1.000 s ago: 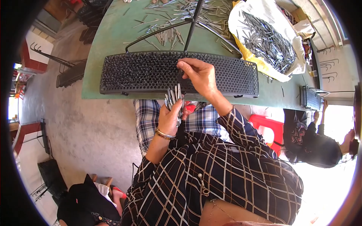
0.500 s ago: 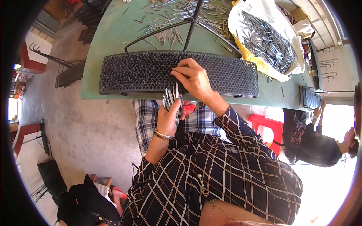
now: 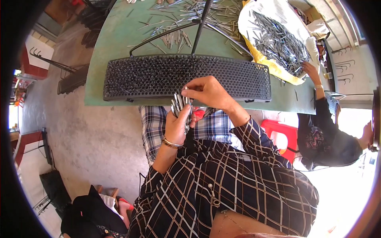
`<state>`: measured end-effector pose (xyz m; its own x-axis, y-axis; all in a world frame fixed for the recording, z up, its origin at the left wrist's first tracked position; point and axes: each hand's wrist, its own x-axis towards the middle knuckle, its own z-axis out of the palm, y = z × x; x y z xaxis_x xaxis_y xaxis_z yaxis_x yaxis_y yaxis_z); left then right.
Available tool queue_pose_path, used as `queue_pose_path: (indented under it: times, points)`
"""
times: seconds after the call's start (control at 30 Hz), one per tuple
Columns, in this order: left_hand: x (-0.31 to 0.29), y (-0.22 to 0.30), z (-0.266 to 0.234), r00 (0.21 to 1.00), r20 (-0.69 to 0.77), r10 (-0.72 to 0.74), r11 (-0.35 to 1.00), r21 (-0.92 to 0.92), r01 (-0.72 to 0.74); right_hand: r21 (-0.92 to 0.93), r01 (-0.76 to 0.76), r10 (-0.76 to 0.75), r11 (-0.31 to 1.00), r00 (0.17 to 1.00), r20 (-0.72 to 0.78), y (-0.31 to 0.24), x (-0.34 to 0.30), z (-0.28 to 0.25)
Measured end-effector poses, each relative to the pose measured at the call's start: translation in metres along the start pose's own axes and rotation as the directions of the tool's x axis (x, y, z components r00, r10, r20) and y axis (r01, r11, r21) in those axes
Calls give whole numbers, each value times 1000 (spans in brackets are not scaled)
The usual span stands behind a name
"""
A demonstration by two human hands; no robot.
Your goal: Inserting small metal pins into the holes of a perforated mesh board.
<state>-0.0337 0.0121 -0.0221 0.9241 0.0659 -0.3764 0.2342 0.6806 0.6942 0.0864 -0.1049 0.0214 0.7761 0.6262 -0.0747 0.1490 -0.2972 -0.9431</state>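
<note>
A bundle of thin, shiny metal strips (image 3: 177, 104) stands upright in my left hand (image 3: 174, 129), which is closed round it just below the table's front edge. My right hand (image 3: 212, 94) pinches the top of one strip at the bundle with thumb and forefinger. Right behind both hands lies a long black perforated panel (image 3: 238, 81) with rows of round holes. Many holes on its left and middle part have dark strips sticking out; the right part shows bare holes. Black metal rods (image 3: 200, 23) rise from the panel's far side.
Loose strips (image 3: 174, 37) lie scattered over the green table (image 3: 115, 31). At the back right, a white and yellow sack (image 3: 291, 77) holds a heap of strips, and a co-worker's hand (image 3: 311, 73) reaches into it. A red stool (image 3: 291, 135) stands at the right.
My right hand has come back from the panel's middle, toward me, to the bundle in my left hand. The co-worker at the right has stretched an arm to the sack.
</note>
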Motion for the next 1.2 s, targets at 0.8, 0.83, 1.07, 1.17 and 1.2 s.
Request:
queue_pose_path:
  times: [0.8,0.83,1.07,1.17,1.2]
  points:
    - [1,-1,1,1000,10,-22,999,44,22,-90,163,-179,983,961,-211,5,20,-11]
    - [2,-1,2,999,25,-21,999,34,20,-91,163,-179,982,961,-212,7,19,-11]
    - [1,0,-1,999,38,-22,996,85,19,-354,347,-444,868,863,-242,12,18,0]
    - [2,1,-1,998,51,-33,995,100,28,-381,376,-479,845,848,-227,17,16,1]
    - [2,1,-1,998,51,-34,995,100,29,-393,392,-498,832,841,-214,17,16,1]
